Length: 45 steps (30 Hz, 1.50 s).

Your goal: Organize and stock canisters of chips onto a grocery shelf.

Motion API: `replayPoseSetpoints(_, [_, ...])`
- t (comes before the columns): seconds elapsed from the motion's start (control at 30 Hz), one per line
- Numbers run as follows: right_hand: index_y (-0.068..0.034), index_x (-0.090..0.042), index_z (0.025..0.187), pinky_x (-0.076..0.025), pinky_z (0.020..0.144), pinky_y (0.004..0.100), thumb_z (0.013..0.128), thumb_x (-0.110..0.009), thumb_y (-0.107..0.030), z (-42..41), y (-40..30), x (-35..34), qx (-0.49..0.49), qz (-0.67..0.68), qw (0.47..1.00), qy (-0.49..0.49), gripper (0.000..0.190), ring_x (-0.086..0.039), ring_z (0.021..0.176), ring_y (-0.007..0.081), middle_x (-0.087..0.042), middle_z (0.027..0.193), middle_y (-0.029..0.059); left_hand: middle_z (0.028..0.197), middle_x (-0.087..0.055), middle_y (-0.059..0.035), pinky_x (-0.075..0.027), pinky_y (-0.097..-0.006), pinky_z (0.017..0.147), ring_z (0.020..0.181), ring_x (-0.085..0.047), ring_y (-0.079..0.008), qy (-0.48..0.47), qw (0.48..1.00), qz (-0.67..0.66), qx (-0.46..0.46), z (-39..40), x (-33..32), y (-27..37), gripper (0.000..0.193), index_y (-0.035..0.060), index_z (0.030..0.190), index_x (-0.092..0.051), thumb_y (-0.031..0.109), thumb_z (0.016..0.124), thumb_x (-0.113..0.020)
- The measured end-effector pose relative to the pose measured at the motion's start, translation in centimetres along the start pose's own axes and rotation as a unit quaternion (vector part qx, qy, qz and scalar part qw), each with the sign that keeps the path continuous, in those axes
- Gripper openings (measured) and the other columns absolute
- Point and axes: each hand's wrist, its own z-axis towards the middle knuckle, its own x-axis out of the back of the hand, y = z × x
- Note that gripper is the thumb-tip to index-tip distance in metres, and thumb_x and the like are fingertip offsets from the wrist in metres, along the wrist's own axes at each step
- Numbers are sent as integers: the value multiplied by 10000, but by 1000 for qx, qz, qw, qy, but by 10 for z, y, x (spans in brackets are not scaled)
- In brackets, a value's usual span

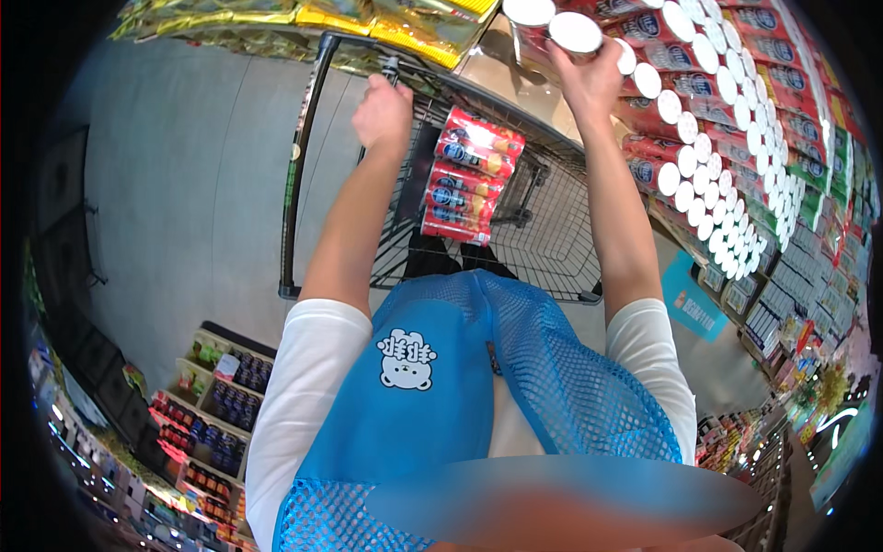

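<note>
My right hand (594,79) grips a red snack canister (576,34) by its upper end, just under the white lid. Another white-lidded canister (530,12) stands beside it, at the edge of the stacked display. My left hand (383,112) is closed around a dark rod (390,69), which appears to belong to the shopping cart. Between my arms is the wire basket of the cart (552,228). Several red canisters (469,176) lie on their sides in it, in a row near the handle end.
The cart's black handle bar (293,165) stands at the left, over grey floor (172,172). Rows of white-lidded canisters (717,103) fill the right side. Yellow bags (386,27) line the top. Shelves with jars (214,414) are at lower left, and a blue sign (690,297) is at right.
</note>
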Motion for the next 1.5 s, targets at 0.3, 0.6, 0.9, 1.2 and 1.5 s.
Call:
replayPoseSetpoints(0.3, [-2,-405,1424,-484,1089,403,753,-902,-19,-125,-7,90,46,285,957,-28,835,-577,1270,262,-537,1382,148,965,-746,-188,-591,-498,777,885,-746,-381,-2,1000,-6,-4,-2,2,-1,368,42,1058,-544,400,974,-568])
replayPoseSetpoints(0.6, [-38,-550,1402,-502,1052,447,782,-877,-286,-229,34,11,0,103,907,-408,743,-616,1208,402,-631,1310,241,935,-756,-193,-589,-518,780,865,-748,-404,15,1000,17,1,0,-5,-3,411,47,1058,-548,445,958,-559])
replayPoseSetpoints(0.9, [-27,-451,1492,-427,1118,514,867,-756,-344,-270,54,-123,108,-73,788,-601,764,-520,1337,403,-560,1432,206,931,-757,-213,-579,-523,793,880,-745,-416,-9,1000,15,24,0,0,-1,441,37,1055,-555,466,953,-551])
replayPoseSetpoints(1.2, [14,-479,1445,-342,1185,512,838,-746,-201,-324,75,-114,49,-96,920,-377,696,-436,1394,410,-453,1515,237,884,-749,-207,-574,-530,771,836,-740,-424,-7,1000,-4,19,0,-5,-5,419,39,1048,-534,447,957,-555])
replayPoseSetpoints(1.5, [49,-421,1462,-452,1100,471,869,-762,-421,-391,201,-97,-523,136,808,-233,829,-590,1233,443,-616,1335,266,947,-753,-193,-593,-514,758,851,-752,-397,-27,999,29,-4,5,-7,22,426,40,1049,-541,459,971,-545])
